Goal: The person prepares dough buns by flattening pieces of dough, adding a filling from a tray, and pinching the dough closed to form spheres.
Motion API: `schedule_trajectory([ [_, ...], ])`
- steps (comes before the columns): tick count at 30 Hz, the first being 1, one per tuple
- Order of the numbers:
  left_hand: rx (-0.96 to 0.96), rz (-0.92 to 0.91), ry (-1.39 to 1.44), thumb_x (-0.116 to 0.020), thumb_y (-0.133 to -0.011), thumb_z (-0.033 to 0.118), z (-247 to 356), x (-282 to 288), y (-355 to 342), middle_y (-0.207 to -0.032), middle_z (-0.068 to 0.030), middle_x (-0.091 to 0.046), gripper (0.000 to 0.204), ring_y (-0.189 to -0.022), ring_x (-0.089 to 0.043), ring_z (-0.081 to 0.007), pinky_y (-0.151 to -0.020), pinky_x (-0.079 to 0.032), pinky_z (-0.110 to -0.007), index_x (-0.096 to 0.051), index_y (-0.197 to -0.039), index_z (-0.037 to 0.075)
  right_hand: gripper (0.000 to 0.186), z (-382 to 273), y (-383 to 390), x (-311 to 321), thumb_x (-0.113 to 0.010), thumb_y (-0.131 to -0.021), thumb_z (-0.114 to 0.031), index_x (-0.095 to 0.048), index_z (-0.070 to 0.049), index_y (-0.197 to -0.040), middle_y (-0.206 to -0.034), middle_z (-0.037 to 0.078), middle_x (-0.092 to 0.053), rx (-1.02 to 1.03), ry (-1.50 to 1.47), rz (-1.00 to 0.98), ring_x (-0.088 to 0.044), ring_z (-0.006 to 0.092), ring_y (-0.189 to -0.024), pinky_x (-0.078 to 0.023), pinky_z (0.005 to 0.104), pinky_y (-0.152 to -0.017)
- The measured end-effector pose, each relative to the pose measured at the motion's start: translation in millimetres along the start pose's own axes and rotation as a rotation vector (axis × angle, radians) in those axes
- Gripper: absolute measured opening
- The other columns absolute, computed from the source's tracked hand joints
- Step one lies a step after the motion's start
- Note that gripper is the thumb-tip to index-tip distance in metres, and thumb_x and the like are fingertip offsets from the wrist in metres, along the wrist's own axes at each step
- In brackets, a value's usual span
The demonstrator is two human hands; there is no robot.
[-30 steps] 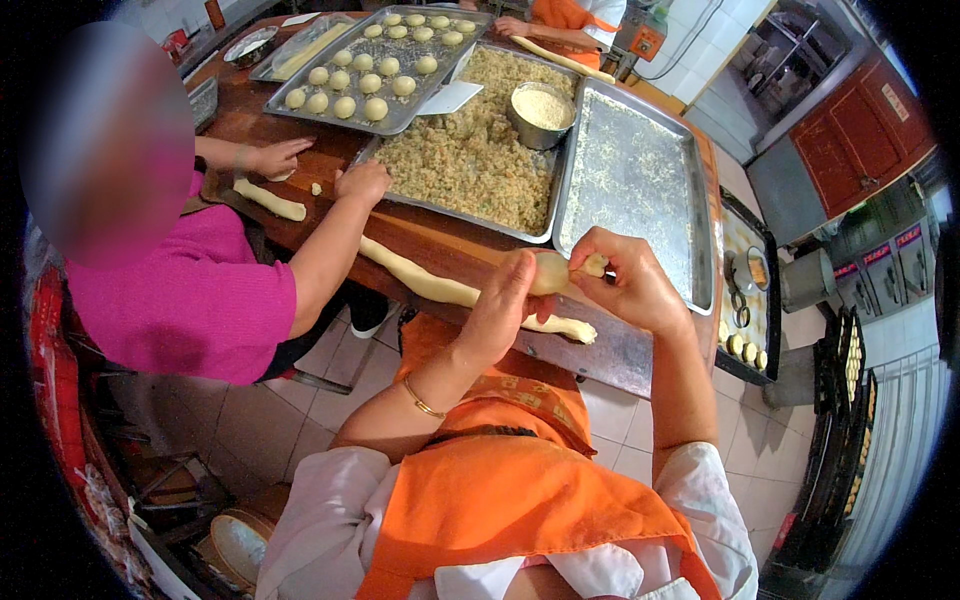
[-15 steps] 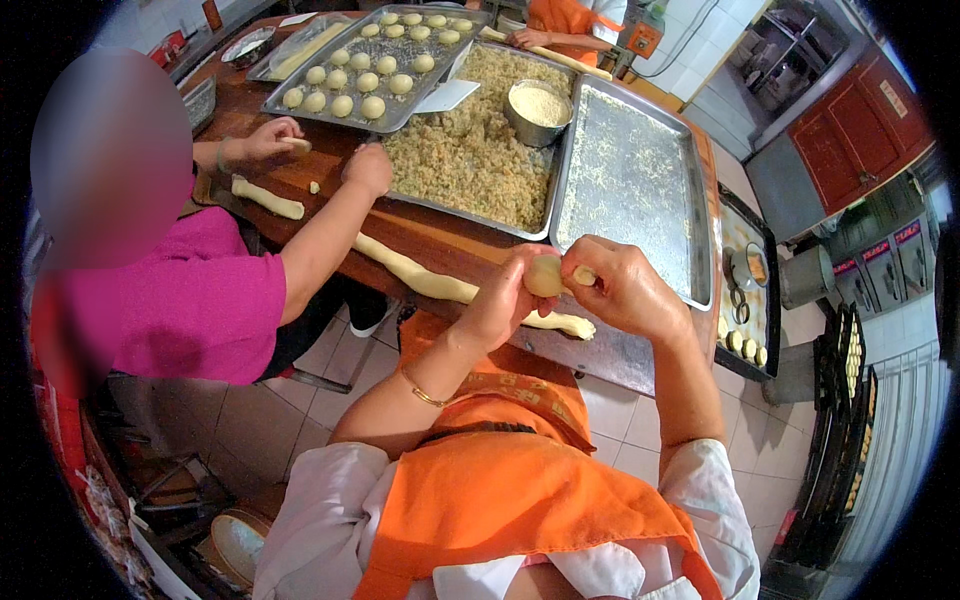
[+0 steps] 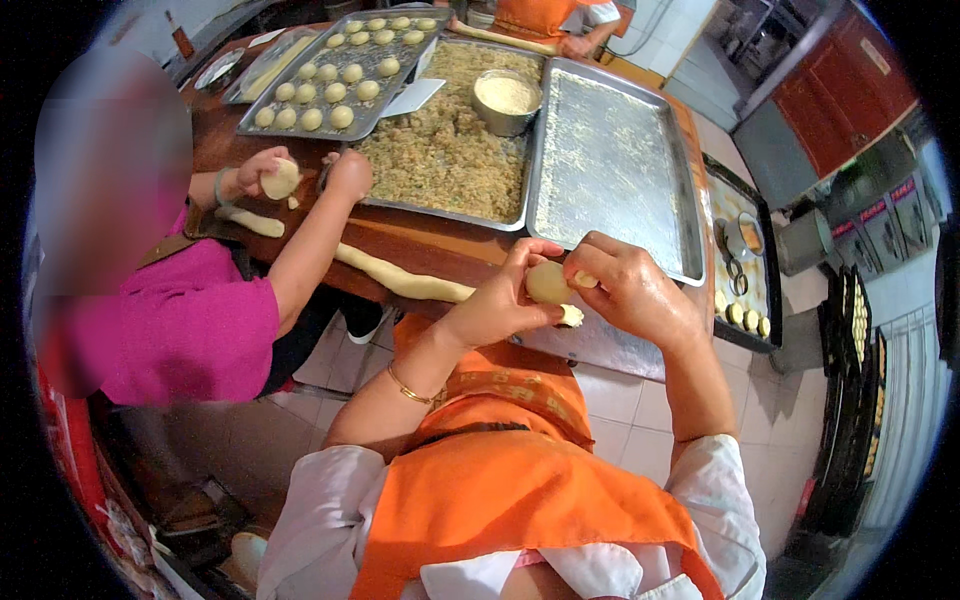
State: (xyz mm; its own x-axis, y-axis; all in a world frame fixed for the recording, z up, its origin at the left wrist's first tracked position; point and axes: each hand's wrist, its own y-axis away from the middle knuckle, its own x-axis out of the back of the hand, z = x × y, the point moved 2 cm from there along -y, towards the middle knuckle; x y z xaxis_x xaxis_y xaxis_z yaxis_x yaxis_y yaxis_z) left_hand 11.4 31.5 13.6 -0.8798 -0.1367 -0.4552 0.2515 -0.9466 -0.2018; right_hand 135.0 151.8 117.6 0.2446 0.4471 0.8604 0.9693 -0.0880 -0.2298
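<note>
I see the dough ball held up over the near table edge, cupped between both hands. It sits against the left hand, whose fingers curl under and around it from the left; the thumb side of the right hand presses it from the right, pinching a small bit of dough at its top right. So both hands are closed on the ball, the left carrying it. The ball is roundish, no clear long axis. Just below it lies the dough rope, running left and away along the table edge, its cut end beneath my hands. Beyond is the empty tray, then the filling tray.
</note>
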Motion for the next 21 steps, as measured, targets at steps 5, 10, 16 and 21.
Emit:
schedule_trajectory([
  [5, -0.080, -0.143, -0.611, -0.082, -0.077, 0.008, -8.1, -21.3, -23.0, -0.114, -0.0103, -0.058, 0.045, -0.106, -0.059, -0.0215, -0.087, -0.051, -0.034, -0.060, -0.117, 0.003, 0.024, 12.3, 28.9, 9.1, -0.068, -0.077, 0.006, -0.064, -0.004, -0.098, -0.095, 0.011, -0.062, 0.022, -0.207, 0.089, -0.065, 0.0288, -0.091, -0.052, 0.0338, -0.075],
  [10, -0.048, -0.208, -0.654, -0.083, -0.076, 0.010, -36.0, -41.2, -45.4, -0.109, -0.0106, -0.062, 0.045, -0.109, -0.060, -0.0238, -0.092, -0.049, -0.037, -0.063, -0.116, 0.004, 0.021, 64.2, 97.8, -4.3, -0.060, -0.084, 0.009, -0.064, -0.006, -0.098, -0.095, 0.002, -0.059, -0.300, -0.596, 0.623, -0.055, 0.0107, -0.092, -0.045, 0.0245, -0.079],
  [16, 0.046, -0.407, -1.095, -0.076, -0.080, 0.008, -118.7, -38.0, -76.3, -0.123, -0.0152, -0.062, 0.043, -0.121, -0.056, -0.0348, -0.106, -0.043, -0.042, -0.063, -0.120, 0.004, 0.031, 145.4, 169.7, -102.9, -0.060, -0.072, 0.004, -0.065, -0.008, -0.101, -0.106, 0.015, -0.059, -0.624, 0.244, 0.435, -0.055, 0.0396, -0.100, -0.045, 0.0522, -0.088],
  [21, 0.132, -0.320, -0.945, -0.068, -0.089, 0.019, -131.0, -35.2, -80.4, -0.130, -0.0195, -0.061, 0.047, -0.125, -0.055, -0.0354, -0.107, -0.043, -0.042, -0.058, -0.131, 0.000, 0.038, 125.7, 191.3, -98.4, -0.063, -0.078, 0.000, -0.065, -0.008, -0.115, -0.131, 0.016, -0.057, -0.660, 0.069, 0.755, -0.050, 0.0373, -0.124, -0.040, 0.0475, -0.105],
])
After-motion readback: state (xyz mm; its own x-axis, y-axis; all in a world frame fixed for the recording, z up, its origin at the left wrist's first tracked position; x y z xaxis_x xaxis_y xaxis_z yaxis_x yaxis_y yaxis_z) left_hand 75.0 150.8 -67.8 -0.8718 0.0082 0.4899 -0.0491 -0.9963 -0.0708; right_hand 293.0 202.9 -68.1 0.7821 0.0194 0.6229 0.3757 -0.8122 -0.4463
